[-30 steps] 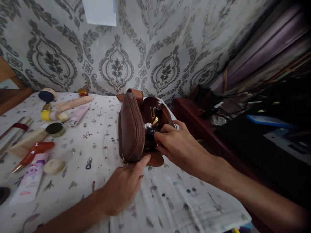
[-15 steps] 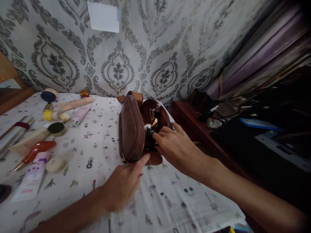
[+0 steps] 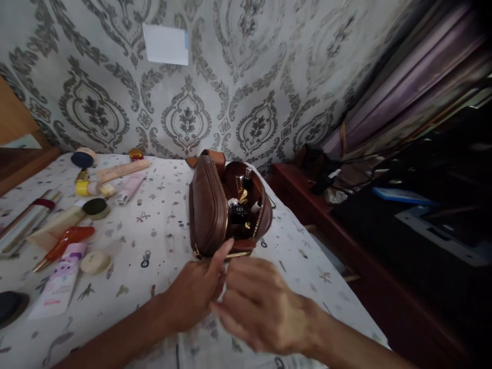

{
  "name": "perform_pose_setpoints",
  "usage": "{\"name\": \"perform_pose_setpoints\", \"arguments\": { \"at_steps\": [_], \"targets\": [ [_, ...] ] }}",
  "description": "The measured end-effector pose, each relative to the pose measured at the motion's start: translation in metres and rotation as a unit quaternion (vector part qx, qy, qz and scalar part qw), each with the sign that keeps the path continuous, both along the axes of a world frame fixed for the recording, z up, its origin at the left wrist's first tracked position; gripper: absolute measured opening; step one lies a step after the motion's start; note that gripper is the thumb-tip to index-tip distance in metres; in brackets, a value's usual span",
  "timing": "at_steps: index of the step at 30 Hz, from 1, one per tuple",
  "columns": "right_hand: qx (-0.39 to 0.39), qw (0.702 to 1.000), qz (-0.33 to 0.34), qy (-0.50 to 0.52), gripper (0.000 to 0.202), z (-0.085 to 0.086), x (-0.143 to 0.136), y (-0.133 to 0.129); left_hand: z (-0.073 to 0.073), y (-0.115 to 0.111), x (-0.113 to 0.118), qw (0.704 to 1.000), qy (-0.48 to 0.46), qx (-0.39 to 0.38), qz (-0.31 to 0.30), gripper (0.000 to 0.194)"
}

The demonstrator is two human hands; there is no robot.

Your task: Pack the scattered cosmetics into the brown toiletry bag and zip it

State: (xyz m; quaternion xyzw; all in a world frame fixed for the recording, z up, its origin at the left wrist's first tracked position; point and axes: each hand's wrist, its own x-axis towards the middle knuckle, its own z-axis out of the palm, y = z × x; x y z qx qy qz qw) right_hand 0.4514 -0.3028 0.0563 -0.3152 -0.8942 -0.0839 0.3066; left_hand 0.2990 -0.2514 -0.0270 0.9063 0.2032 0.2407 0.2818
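Note:
A brown leather zip bag [image 3: 208, 210] stands unzipped on the patterned cloth, its mouth facing right and up. Inside it lie a black case [image 3: 239, 212], a small clear-and-black bottle [image 3: 248, 177] and gold-coloured pieces. My left hand [image 3: 194, 292] is closed at the bag's near end, thumb on its front edge; its other fingers are partly hidden. Just to the right, my right hand [image 3: 261, 305] is curled in front of the bag, close against the left. Motion blurs it, and whatever its fingers may hold is hidden.
Cosmetics lie at left: a pink-and-white tube [image 3: 61, 282], an orange-red bottle [image 3: 65, 246], a round beige item [image 3: 95, 262], a dark-lidded jar [image 3: 96, 208] and several more. Behind rises a patterned wall [image 3: 184, 113]. A dark red wooden ledge [image 3: 300, 189] runs along the right.
My right hand has come out of the bag's mouth and moved down and left, beside my left hand. The bag's near end now shows its zip edge. The left thumb has lifted onto it.

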Motion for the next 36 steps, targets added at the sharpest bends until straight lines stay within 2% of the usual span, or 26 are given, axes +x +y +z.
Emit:
{"name": "perform_pose_setpoints", "arguments": {
  "at_steps": [3,6,11,15,18,21,23,24,26,30,33,36],
  "targets": [
    [0.002,0.999,0.048,0.017,0.042,-0.028,-0.021,-0.01,0.004,0.003,-0.002,1.0,-0.004,-0.008,0.003,0.082],
    [-0.002,0.997,0.074,0.032,0.042,-0.049,-0.037,-0.011,0.009,0.009,-0.01,0.999,-0.02,0.041,0.014,0.073],
    [-0.035,0.993,0.098,0.054,0.035,-0.059,-0.058,-0.003,0.019,0.019,-0.044,0.987,0.018,0.151,0.056,0.052],
    [-0.148,0.972,0.111,0.146,0.034,-0.067,-0.083,0.011,0.03,0.036,-0.084,0.971,0.079,0.166,0.156,0.043],
    [-0.302,0.925,0.091,0.213,0.038,-0.073,-0.107,0.02,0.037,0.063,-0.12,0.942,0.126,0.152,0.271,0.038],
    [-0.471,0.831,0.058,0.29,0.046,-0.079,-0.127,0.027,0.041,0.102,-0.158,0.898,0.16,0.113,0.395,0.036],
    [-0.54,0.767,0.048,0.343,0.053,-0.084,-0.134,0.032,0.043,0.131,-0.182,0.858,0.174,0.068,0.479,0.029],
    [-0.556,0.747,0.043,0.361,0.056,-0.087,-0.136,0.034,0.044,0.145,-0.193,0.842,0.174,0.061,0.507,0.027],
    [-0.568,0.731,0.036,0.377,0.061,-0.094,-0.137,0.038,0.044,0.17,-0.213,0.818,0.171,0.052,0.547,0.026],
    [-0.562,0.737,0.037,0.373,0.065,-0.105,-0.135,0.04,0.042,0.212,-0.24,0.776,0.165,0.02,0.609,0.021],
    [-0.57,0.727,0.045,0.38,0.064,-0.105,-0.133,0.039,0.038,0.234,-0.248,0.749,0.162,-0.003,0.643,0.019],
    [-0.573,0.72,0.05,0.389,0.061,-0.101,-0.132,0.037,0.037,0.251,-0.246,0.734,0.167,-0.017,0.658,0.014]
  ]
}}
